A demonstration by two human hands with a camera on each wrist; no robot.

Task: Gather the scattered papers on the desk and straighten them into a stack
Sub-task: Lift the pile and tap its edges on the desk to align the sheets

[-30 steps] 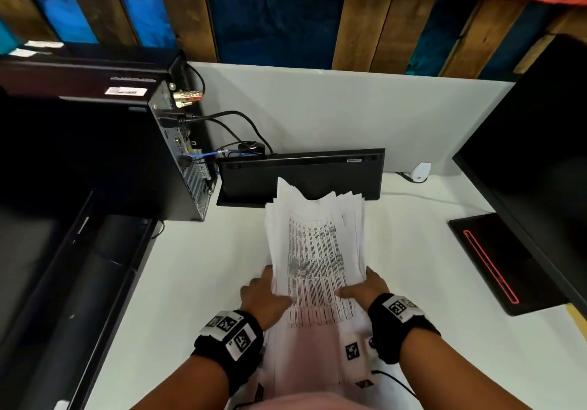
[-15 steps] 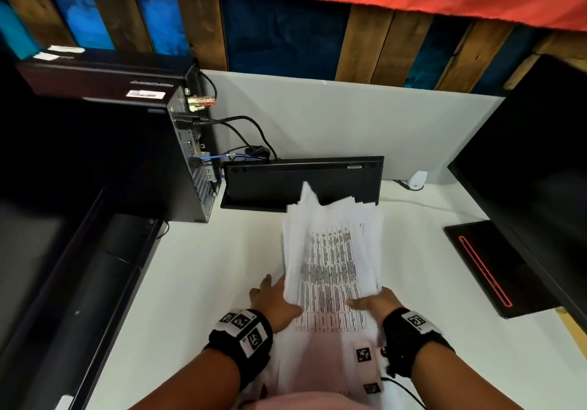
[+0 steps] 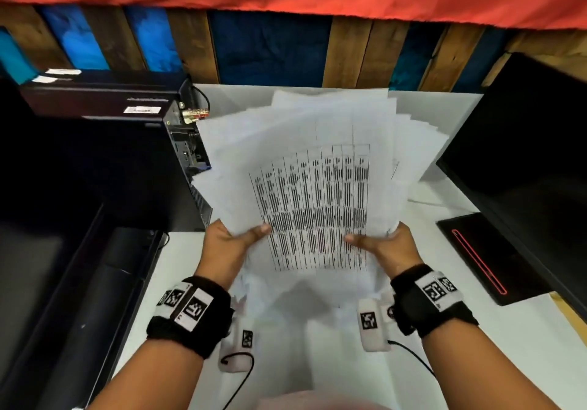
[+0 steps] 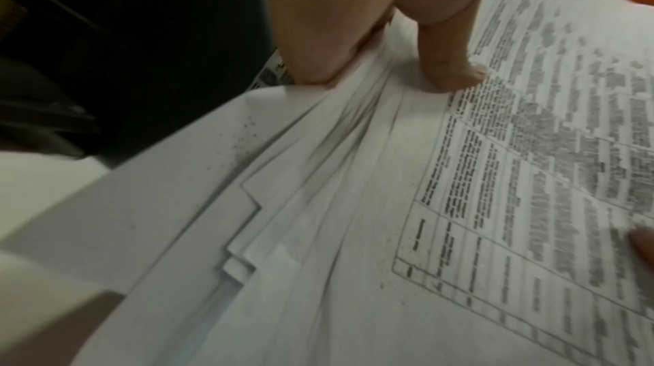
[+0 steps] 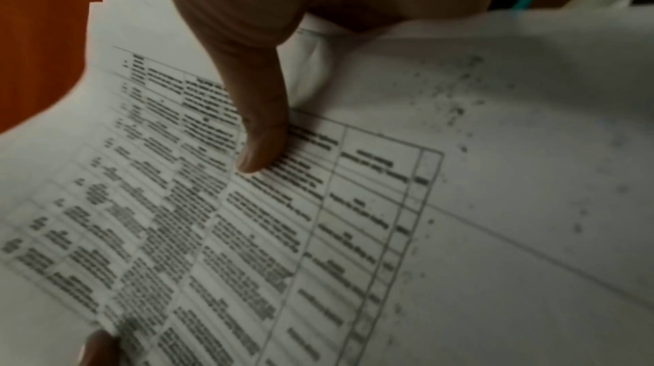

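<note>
1. At the far left of the head view a black computer tower [image 3: 104, 155] stands on its side edge of the white desk [image 3: 476, 355], white labels on its top and cables plugged in at its rear corner, upper left of centre
2. Just right of the tower, the left hand [image 3: 227, 244] holds the left edge of the papers [image 3: 317, 193]: its thumb lies on top of the printed sheet and the fingers are hidden under the sheets
3. The left wrist view shows that thumb [image 4: 449, 64] pressed down near the corner of a printed table, with the sheet edges fanned out unevenly in steps toward the lower left of the frame
4. The papers fill the middle of the head view, lifted off the desk and tilted up toward the back wall; the top sheet carries a dense table in columns, and the sheets behind it splay out wider at the top, not squared
5. The right hand [image 3: 386, 246] clamps the right edge of the same bundle, thumb on top, fingers out of sight beneath
6. In the right wrist view the thumb [image 5: 261, 125] rests on the table's rows, near its ruled border
7. Both wrists wear black bands with square coded tags
8. At the right of the head view a dark monitor [image 3: 524, 155] stands, with a flat black base marked by a red line [image 3: 479, 260] on the desk below it
</note>
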